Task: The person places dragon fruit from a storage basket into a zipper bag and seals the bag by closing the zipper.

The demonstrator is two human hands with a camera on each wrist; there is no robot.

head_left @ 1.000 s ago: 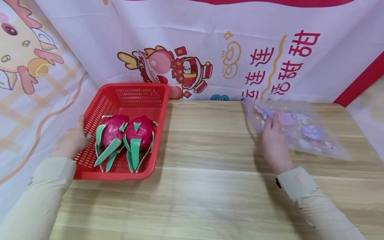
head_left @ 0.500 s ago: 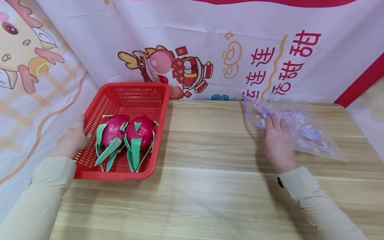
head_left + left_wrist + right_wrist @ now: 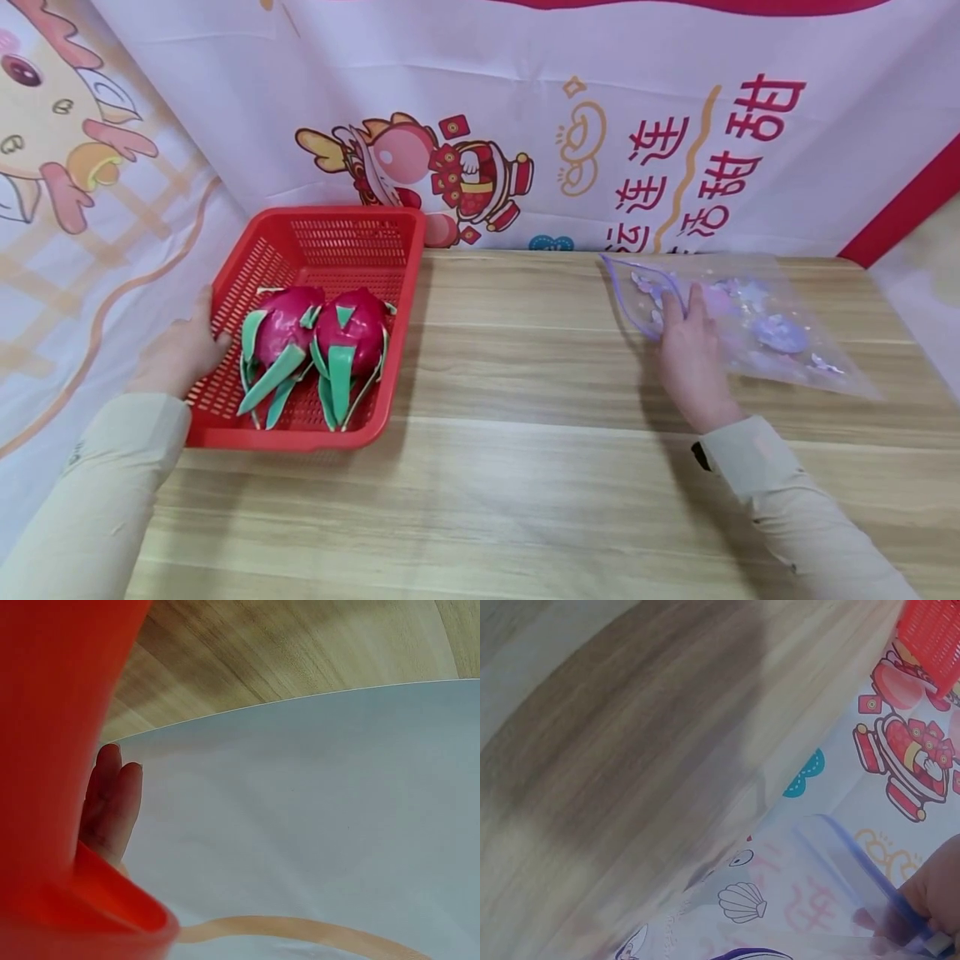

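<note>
On the left in the head view is a red plastic basket (image 3: 300,440) with slotted walls. Two dragon fruits (image 3: 351,321) with green scales lie side by side in it. My left hand (image 3: 178,354) grips the basket's left rim, thumb over the inside; the left wrist view shows fingers (image 3: 124,814) against the outer wall. At the right, my right hand (image 3: 693,362) holds the purple-edged mouth of a clear zip bag (image 3: 780,333) printed with purple and pink shapes. The right wrist view shows thumb and finger pinching its zip strip (image 3: 862,859). The bag's mouth gapes.
The wooden table (image 3: 525,467) stretches between basket and bag. A white printed cloth (image 3: 487,50) hangs behind its far edge, and another printed cloth (image 3: 60,333) stands along the left, close beside my left hand.
My right hand has shifted slightly, pressing flatter onto the bag and then lifting its mouth edge again. The bag's far corner sank towards the table. Left hand, basket and fruits have stayed still.
</note>
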